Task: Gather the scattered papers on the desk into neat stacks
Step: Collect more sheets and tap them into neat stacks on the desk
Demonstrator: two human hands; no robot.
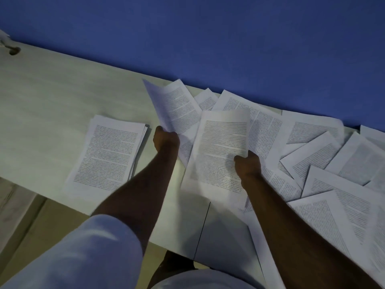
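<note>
The neat stack lies just left of the left hand, which pinches one sheet, while the right hand grips another sheet farther right.

— What stood behind the desk's far edge?
— A blue wall, plain all along.
— And at the far left corner?
— A small dark object, too blurred to identify.
</note>
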